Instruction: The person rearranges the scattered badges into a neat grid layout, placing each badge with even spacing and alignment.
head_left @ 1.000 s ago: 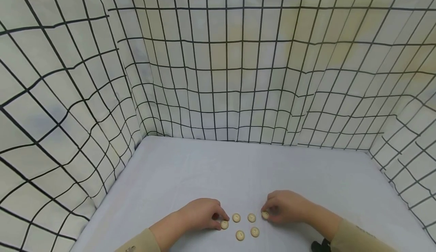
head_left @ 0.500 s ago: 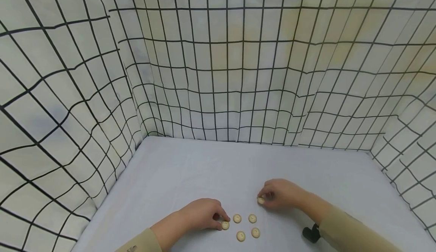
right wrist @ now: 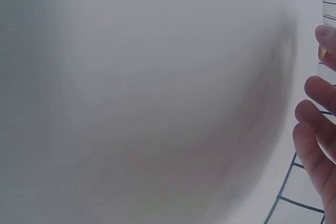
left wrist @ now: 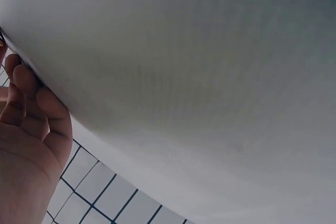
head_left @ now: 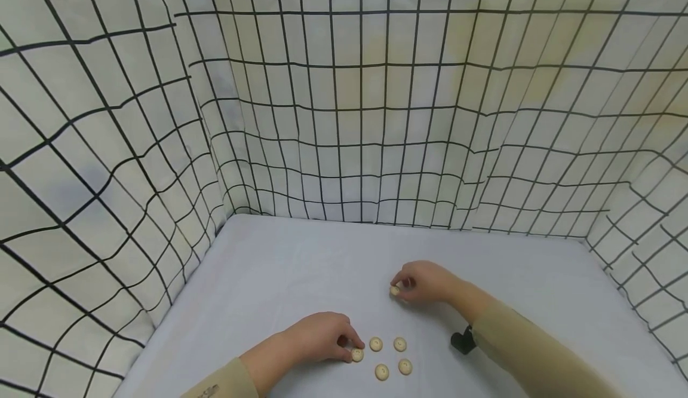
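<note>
In the head view my right hand [head_left: 424,281] pinches a cream-coloured button [head_left: 395,290] between thumb and forefinger, beyond the other buttons. A sliver of it shows yellowish between the fingertips in the right wrist view. My left hand [head_left: 322,337] rests low on the table, thumb and forefinger pinching another cream button [head_left: 357,355] at its edge. Right of that lie several loose round buttons in two short rows: a back left button [head_left: 375,344], a back right button [head_left: 400,344] and a front button [head_left: 382,372]. In the left wrist view the left hand [left wrist: 37,124] has its fingers curled against the cloth.
A white cloth covers the table [head_left: 301,260]. White walls with a black grid [head_left: 355,117] stand behind and at both sides. A small black device [head_left: 463,341] hangs under the right sleeve [head_left: 527,344]; the left sleeve [head_left: 228,380] lies near the front edge.
My right hand has carried its button away from the right end of the back row, forward and to the left. The left hand and the loose buttons stay in place.
</note>
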`<state>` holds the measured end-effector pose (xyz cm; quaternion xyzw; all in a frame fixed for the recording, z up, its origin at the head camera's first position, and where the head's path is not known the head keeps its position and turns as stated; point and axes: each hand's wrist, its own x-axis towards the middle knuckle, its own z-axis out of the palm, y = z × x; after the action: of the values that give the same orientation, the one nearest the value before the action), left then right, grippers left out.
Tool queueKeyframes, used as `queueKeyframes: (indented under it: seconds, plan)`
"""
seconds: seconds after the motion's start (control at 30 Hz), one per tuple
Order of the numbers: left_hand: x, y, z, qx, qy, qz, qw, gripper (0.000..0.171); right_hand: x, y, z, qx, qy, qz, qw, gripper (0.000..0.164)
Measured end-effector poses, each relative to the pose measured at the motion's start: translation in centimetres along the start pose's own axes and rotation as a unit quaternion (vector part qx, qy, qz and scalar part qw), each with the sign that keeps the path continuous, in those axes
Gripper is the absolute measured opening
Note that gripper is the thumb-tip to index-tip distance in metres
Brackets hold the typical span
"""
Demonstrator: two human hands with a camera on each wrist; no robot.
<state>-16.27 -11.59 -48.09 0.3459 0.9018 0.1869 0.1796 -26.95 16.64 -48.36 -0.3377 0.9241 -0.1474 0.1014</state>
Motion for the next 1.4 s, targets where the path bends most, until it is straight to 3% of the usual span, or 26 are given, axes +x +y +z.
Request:
queueKeyframes:
  seconds: [0.47, 0.67, 1.0, 1.4]
  plan:
    - [-0.1, 0.2, 0.0, 0.001, -0.008, -0.009, 0.9999, 0.026, 4.6, -0.9, -0.7, 0.033, 0.005, 0.058, 0.998, 0.021]
    - [-0.3, 0.3, -0.2, -0.002, -0.009, -0.008, 0.9999, 0.026, 6.0, -1.1, -0.3, 0.046, 0.028, 0.075, 0.996, 0.023]
    - [0.0, 0.3, -0.2, 0.002, -0.008, -0.001, 1.0000, 0.026, 7.8, 0.0, 0.1, 0.065, 0.031, 0.118, 0.990, 0.026]
    - [0.1, 0.2, -0.2, 0.001, -0.013, -0.011, 0.9999, 0.025, 8.9, 0.3, 0.5, 0.101, 0.035, 0.127, 0.986, 0.025]
